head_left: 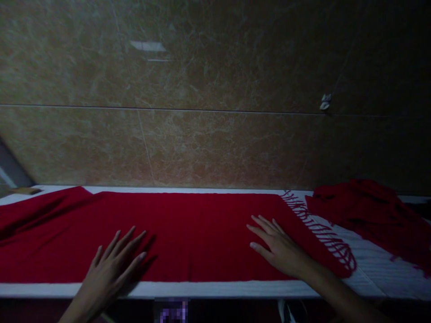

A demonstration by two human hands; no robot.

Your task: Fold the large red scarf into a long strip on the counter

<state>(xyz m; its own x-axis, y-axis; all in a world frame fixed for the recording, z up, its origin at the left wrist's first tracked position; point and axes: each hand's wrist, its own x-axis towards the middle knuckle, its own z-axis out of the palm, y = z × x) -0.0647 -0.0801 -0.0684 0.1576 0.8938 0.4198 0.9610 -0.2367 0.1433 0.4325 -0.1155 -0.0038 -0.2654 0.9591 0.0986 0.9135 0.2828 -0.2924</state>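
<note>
A long red scarf point(202, 233) lies spread along a narrow white surface, with a row of twisted fringe point(326, 237) at its right end. My left hand point(112, 264) is over the left half of the scarf, fingers spread, casting a shadow on the cloth; whether it touches is hard to tell. Toward the fringed end, my right hand point(274, 244) rests flat on the scarf with its fingers stretched out. Neither hand grips anything. At the far left the scarf is rumpled into folds and runs out of view.
A second red cloth point(367, 211) lies bunched at the right. The white-covered table point(370, 264) runs along a tiled wall point(215, 148), which has a small white fitting point(325, 102). A small brownish object point(25, 190) sits at the back left. Below the table's front edge it is dark.
</note>
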